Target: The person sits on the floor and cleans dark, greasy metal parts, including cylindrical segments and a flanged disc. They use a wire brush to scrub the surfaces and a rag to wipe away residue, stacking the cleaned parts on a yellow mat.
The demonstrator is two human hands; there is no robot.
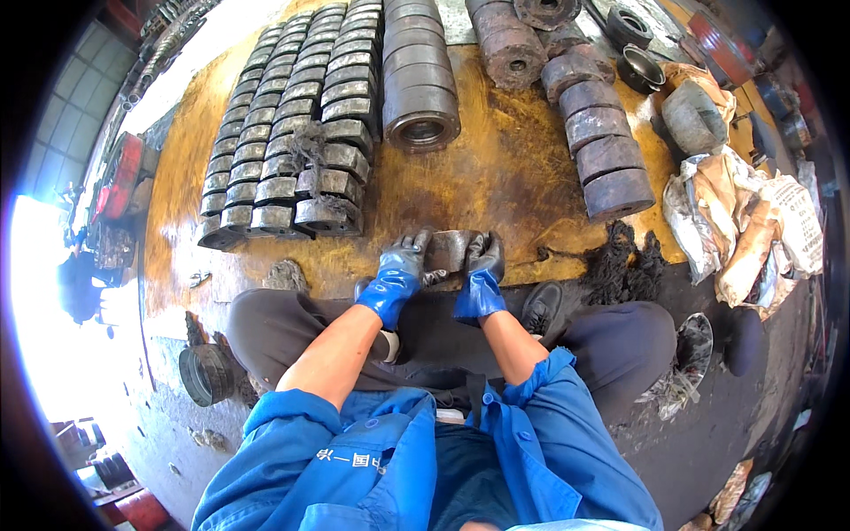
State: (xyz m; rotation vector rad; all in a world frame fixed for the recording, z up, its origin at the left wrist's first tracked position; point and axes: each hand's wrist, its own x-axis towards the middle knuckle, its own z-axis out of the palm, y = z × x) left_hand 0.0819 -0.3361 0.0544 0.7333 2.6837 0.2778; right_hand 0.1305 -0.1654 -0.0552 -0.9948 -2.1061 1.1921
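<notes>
The left grip (400, 265) and right grip (483, 268) are curled, fingers bent, round opposite ends of a dark metal block (446, 250) between them at the near edge of the stained yellow board (496, 168). The block looks heavy, rigid and hardly fragile, perhaps slick with grime, so its two ends seem the surest hold; farther off on the board sit rows of dark metal pieces (276, 189).

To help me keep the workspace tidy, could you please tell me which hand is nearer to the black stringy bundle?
Right. The right hand is left of the black stringy bundle, with a gap between; the left hand is farther left, beyond the metal piece.
</notes>
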